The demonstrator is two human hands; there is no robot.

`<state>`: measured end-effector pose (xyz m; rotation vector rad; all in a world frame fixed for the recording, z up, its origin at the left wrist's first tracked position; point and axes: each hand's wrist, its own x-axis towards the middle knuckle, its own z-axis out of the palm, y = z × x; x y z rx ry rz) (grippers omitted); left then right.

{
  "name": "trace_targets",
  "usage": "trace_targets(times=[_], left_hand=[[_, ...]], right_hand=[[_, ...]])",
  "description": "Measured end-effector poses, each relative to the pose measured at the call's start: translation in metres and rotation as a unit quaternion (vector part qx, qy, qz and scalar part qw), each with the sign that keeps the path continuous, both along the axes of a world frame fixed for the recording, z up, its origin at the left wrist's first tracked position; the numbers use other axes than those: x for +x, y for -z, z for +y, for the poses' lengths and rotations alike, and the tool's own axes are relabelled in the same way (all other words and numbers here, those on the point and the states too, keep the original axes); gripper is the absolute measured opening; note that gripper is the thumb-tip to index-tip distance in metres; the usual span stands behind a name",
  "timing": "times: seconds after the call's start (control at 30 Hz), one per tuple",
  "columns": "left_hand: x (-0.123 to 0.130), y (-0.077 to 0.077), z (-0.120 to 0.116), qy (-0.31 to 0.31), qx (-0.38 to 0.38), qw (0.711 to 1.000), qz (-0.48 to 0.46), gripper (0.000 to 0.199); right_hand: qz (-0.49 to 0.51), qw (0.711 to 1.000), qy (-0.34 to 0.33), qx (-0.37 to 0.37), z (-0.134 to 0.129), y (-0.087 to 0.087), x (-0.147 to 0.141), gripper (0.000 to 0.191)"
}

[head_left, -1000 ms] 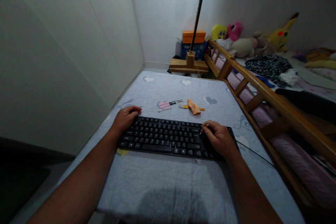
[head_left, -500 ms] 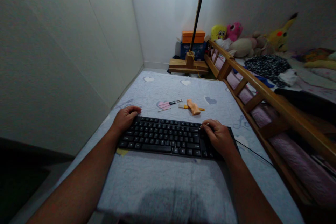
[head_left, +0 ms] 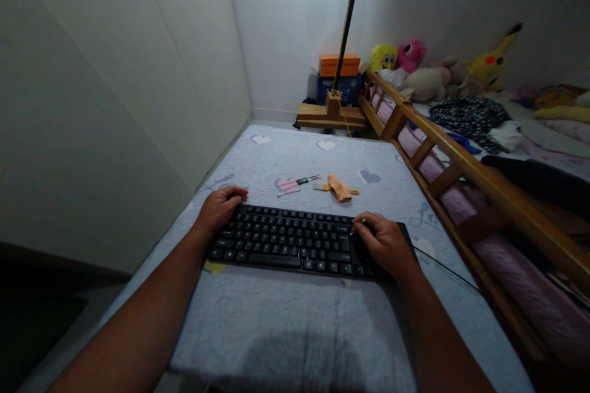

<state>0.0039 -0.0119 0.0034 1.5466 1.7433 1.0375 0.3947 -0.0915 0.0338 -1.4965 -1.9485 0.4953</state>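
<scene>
A black keyboard (head_left: 281, 236) lies flat on the light-blue bedcover. My left hand (head_left: 222, 206) is closed around its upper left corner. Over the keys at the right end, my right hand (head_left: 378, 239) pinches a thin white-tipped swab (head_left: 352, 232); most of it is hidden by the fingers. Beyond the keyboard lie a second cotton swab (head_left: 289, 193), a tool with a dark grip and metal tip (head_left: 308, 180), and a yellow-handled brush (head_left: 324, 187) partly covered by a folded orange cloth (head_left: 340, 188).
The keyboard's cable (head_left: 447, 269) runs off to the right. A wooden bed rail (head_left: 454, 153) borders the right side, with plush toys behind it. A pale cabinet (head_left: 138, 104) stands on the left. Past the far edge is a wooden stand (head_left: 332, 113) with a pole.
My right hand has shifted slightly over the keys, and the swab's tip now points lower. My left hand and the keyboard stay in place.
</scene>
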Motion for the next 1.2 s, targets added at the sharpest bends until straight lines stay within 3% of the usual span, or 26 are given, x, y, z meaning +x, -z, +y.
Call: trace_targets(times=[0.37,0.63,1.2], left_hand=[[0.000,0.001,-0.001,-0.001,0.004,1.000,0.003,0.029],[-0.001,0.001,0.001,0.006,0.003,1.000,0.001,0.029],[0.001,-0.001,0.000,0.003,0.002,1.000,-0.005,0.026]], right_hand=[[-0.014,0.998,-0.050,-0.020,-0.003,-0.010,-0.001,0.020],[-0.015,0.998,-0.048,-0.035,-0.003,-0.010,0.000,0.020],[0.011,1.000,0.021,0.002,0.003,0.004,0.001,0.021]])
